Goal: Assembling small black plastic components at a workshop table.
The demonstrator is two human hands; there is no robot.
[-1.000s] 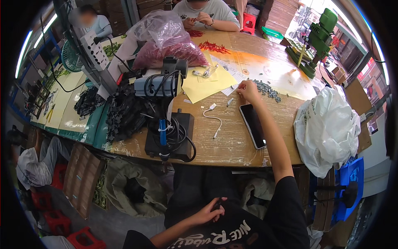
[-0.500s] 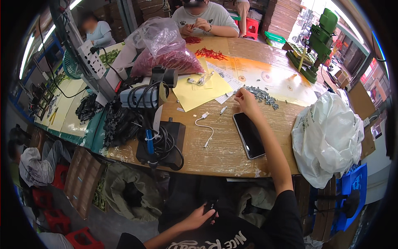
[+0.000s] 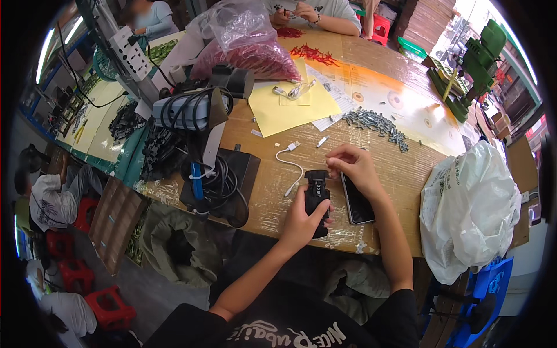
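Brown and worn, the workbench fills the middle of the head view, with clock directions here taken from the black device, which is raised over the bench near its front edge, wide ridged head toward 12 o'clock. The person's left hand wraps it from the 7 o'clock side, thumb across its lower body. Just beside its head, at 1 o'clock, the right hand has thumb and fingertips drawn together in a pinching shape; whether something small sits between them, or whether they touch the device, cannot be told. Partly beneath that hand, at 3 o'clock, lies a dark-screened phone. A short white cable curves at 11 o'clock, near a small whitish piece at 12. Farther out, a heap of small grey parts spreads at 1 o'clock, a green drill press stands at 2, and a bulging white bag rests at 3. Yellow paper lies between 11 and 12, and a co-worker sits at 12 behind red pieces.
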